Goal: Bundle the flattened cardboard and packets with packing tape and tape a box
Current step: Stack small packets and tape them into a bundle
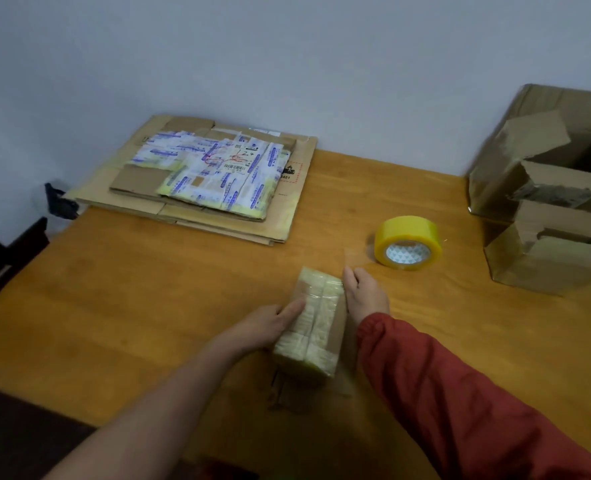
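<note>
A small brown cardboard box (313,327), its top covered in clear tape strips, stands on the wooden table (148,306) near the front. My left hand (270,323) holds its left side, thumb lying on the top. My right hand (365,294), in a red sleeve, presses flat against the box's right side. A yellow roll of packing tape (408,242) lies just beyond my right hand. Flattened cardboard (197,188) with printed packets (218,171) on top is stacked at the back left.
Two open, torn cardboard boxes stand at the right edge, a large one (543,150) behind and a smaller one (550,251) in front. A grey wall runs behind the table. Dark furniture (6,251) sits off the left edge.
</note>
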